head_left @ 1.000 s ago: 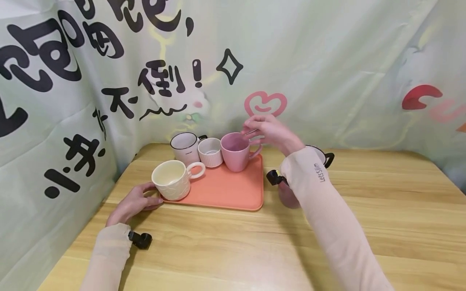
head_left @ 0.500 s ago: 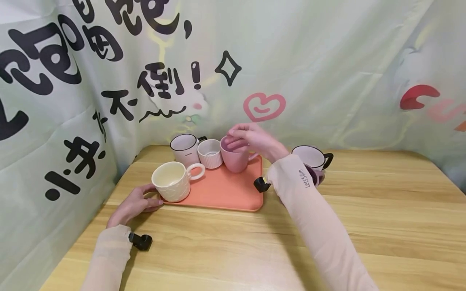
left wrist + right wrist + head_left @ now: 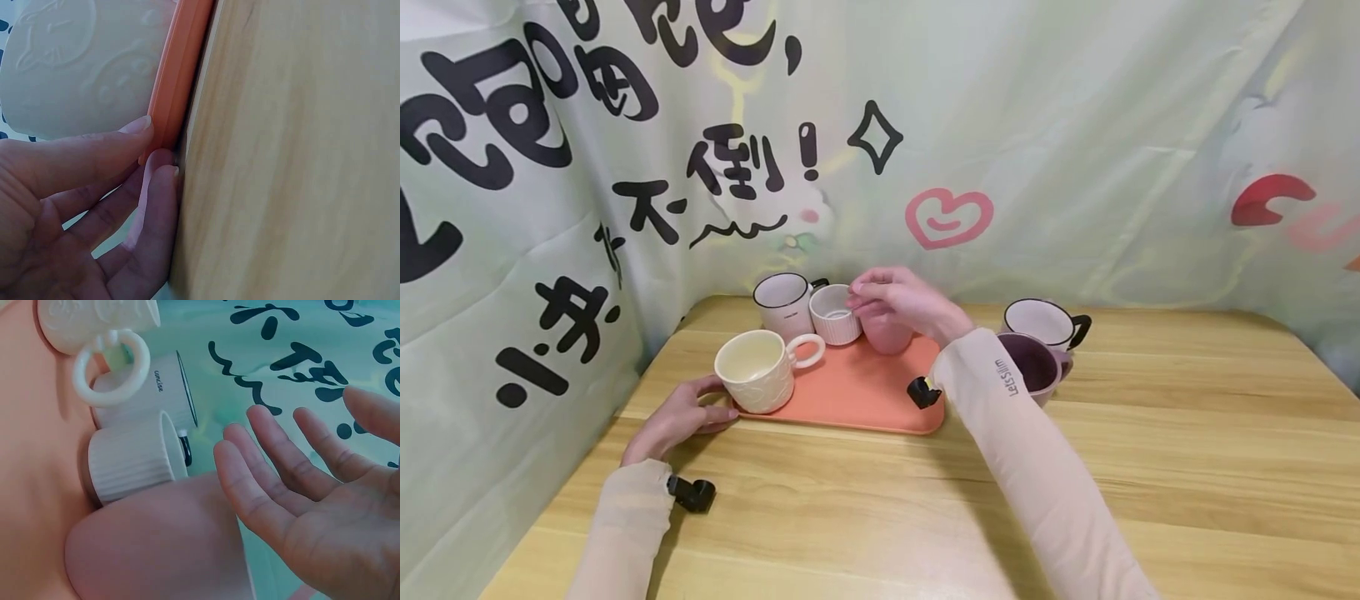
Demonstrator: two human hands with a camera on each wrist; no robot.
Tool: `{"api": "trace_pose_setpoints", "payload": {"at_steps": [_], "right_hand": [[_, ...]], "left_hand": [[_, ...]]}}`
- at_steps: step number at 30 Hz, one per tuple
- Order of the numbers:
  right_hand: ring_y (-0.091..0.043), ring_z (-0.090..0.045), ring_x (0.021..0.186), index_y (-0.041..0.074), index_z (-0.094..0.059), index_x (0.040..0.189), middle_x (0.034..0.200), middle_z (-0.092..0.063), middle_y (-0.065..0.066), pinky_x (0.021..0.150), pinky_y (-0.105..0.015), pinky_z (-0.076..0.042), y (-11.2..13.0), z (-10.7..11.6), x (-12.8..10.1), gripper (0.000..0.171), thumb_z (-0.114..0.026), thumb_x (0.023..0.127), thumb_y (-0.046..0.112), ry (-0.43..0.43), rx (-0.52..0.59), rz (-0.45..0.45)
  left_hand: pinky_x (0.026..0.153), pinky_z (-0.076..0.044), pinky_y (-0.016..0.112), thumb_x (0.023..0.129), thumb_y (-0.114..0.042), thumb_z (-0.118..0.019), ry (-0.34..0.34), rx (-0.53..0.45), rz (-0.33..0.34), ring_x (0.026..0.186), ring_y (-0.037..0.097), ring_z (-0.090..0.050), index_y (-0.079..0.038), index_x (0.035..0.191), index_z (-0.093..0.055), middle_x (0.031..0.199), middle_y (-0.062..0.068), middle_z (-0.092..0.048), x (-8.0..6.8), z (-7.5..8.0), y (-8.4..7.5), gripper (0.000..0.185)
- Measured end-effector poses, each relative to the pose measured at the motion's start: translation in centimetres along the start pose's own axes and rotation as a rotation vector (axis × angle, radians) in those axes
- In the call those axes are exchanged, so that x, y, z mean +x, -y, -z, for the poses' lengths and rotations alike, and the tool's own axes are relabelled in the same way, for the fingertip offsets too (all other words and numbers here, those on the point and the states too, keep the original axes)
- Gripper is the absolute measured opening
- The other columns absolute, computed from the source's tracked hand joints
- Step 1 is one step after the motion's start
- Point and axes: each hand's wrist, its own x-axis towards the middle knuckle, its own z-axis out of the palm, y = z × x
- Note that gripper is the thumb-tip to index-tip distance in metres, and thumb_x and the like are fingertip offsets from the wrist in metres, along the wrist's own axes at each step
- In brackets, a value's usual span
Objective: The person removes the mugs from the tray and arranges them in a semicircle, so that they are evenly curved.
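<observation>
My left hand (image 3: 679, 419) pinches the near left corner of the orange tray (image 3: 865, 387). In the left wrist view its thumb lies on the rim (image 3: 172, 81) and fingertips are below. Right by that thumb stands a cream embossed mug (image 3: 754, 379) with a ring handle. My right hand (image 3: 910, 302) hovers over a pink mug (image 3: 887, 335) and hides most of its mouth. In the right wrist view its fingers (image 3: 281, 456) are spread and hold nothing. A white ribbed cup (image 3: 837, 327) and a white black-rimmed mug (image 3: 786, 317) stand left of the pink mug.
Right of the tray, a dark-purple-lined mug (image 3: 1032, 364) stands partly behind my right sleeve. Another white black-rimmed mug (image 3: 1037, 321) is just behind it. A printed cloth (image 3: 1075, 167) hangs along the wooden table's (image 3: 1187, 417) back and left sides.
My right hand has moved left and slightly down across the pink mug, toward the ribbed cup. The mugs right of the tray have come out from behind the sleeve. My left hand has stayed put.
</observation>
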Motion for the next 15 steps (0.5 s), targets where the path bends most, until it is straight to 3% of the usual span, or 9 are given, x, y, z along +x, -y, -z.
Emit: {"api": "trace_pose_setpoints", "payload": {"at_steps": [10, 15], "right_hand": [[-0.046, -0.053, 0.125, -0.011, -0.048, 0.135, 0.131, -0.059, -0.031, 0.109, -0.056, -0.039, -1.0, -1.3, 0.6, 0.035, -0.05, 0.106, 0.008, 0.053, 0.061, -0.01], [-0.048, -0.049, 0.127, -0.01, -0.047, 0.135, 0.135, -0.055, -0.033, 0.109, -0.053, -0.041, -1.7, -2.1, 1.1, 0.033, -0.047, 0.106, 0.006, 0.076, 0.1, -0.016]], "left_hand": [[0.084, -0.057, 0.028, 0.091, 0.006, -0.069, 0.0, -0.018, -0.012, 0.118, 0.032, -0.056, 0.019, 0.146, -0.033, 0.153, 0.041, -0.026, 0.1, -0.1, 0.1, 0.067], [0.084, -0.058, 0.028, 0.091, 0.005, -0.069, -0.001, -0.003, -0.01, 0.116, 0.03, -0.058, 0.018, 0.146, -0.034, 0.153, 0.041, -0.026, 0.1, 0.0, 0.2, 0.066]]}}
